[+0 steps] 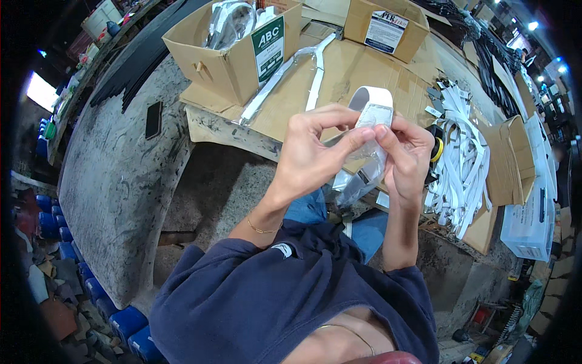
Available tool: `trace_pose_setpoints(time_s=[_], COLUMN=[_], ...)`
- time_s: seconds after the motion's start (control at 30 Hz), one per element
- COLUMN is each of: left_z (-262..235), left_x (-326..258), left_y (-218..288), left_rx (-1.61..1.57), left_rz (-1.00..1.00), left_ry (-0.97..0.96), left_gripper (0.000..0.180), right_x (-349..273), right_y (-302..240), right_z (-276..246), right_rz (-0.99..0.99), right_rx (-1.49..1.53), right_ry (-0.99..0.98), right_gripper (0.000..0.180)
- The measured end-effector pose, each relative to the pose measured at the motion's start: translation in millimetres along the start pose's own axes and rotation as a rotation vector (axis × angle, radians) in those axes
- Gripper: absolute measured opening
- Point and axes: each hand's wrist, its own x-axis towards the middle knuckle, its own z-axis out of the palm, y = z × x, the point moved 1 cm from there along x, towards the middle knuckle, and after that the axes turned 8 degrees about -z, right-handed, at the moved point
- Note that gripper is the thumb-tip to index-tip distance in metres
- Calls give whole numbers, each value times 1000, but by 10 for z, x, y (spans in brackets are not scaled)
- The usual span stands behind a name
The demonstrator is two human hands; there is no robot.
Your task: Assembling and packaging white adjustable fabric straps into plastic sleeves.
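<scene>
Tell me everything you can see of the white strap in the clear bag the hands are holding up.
The white strap is a flat, smooth band, plastic or rubber by its look, bent into a loop that sticks out of the top of a clear plastic bag. The bag is crinkled and hangs down between the hands, with a dark part showing inside near its lower end. The left hand and right hand pinch the bag just below the loop, holding it raised above the cardboard-covered table. Nothing else touches it.
</scene>
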Motion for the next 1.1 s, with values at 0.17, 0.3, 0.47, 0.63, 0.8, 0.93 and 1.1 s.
trace_pose_setpoints(time_s=[0.17,0.3,0.47,0.63,0.8,0.93,1.1], left_z=[-114,-205,-355,-464,-480,-604,-786], left_x=[98,227,407,718,1104,1298,1366], left_y=[0,-51,-87,-191,-43,288,645], left_rx=[83,40,-187,-572,-645,-78,-8], left_rz=[-102,-114,-223,-284,-192,203,269], left_ry=[101,46,-68,-276,-379,45,77], left_gripper=[13,14,20,18,13,23,35], right_x=[153,453,847,1220,1797,2232,2363], right_y=[121,194,249,378,156,-205,-723], right_z=[-71,-196,18,374,545,679,1201], right_rz=[129,263,309,102,-58,-431,-486], right_rx=[-45,20,297,631,352,-111,-562], right_ry=[-130,-353,-396,-309,-302,-179,-194], right_gripper=[17,47,63,49,25,23,6])
